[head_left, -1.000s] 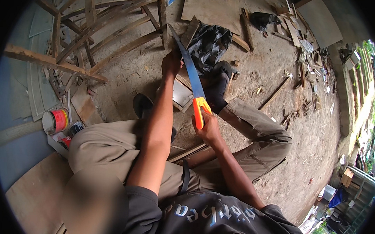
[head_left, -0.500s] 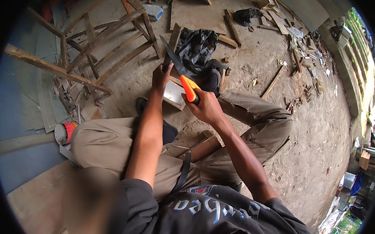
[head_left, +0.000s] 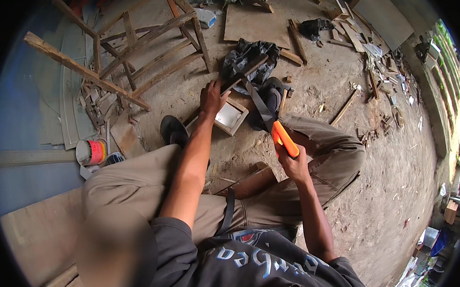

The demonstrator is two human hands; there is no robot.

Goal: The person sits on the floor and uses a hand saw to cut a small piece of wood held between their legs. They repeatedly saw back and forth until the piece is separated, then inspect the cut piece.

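Observation:
My right hand [head_left: 295, 163] is closed round the orange handle of a handsaw [head_left: 262, 109], its dark blade slanting up and leftward. My left hand [head_left: 213, 98] grips one end of a dark wooden strip [head_left: 255, 64], whose other end points away to the right. Near its far end the blade crosses the strip; whether its teeth bite into the wood cannot be made out. Just below the left hand lies a small wooden box [head_left: 240, 126] with a white inside. My feet, in dark footwear, flank the box.
A crumpled black plastic bag [head_left: 267, 50] lies beyond the strip. At far left stands a wooden frame [head_left: 153, 69] with legs. A tin with a red label [head_left: 91, 152] sits by my left knee. Wood scraps [head_left: 349, 36] litter the far right.
The strip has swung from pointing away to pointing far right. My right hand and the saw have moved right and nearer to me, and the blade now crosses the strip.

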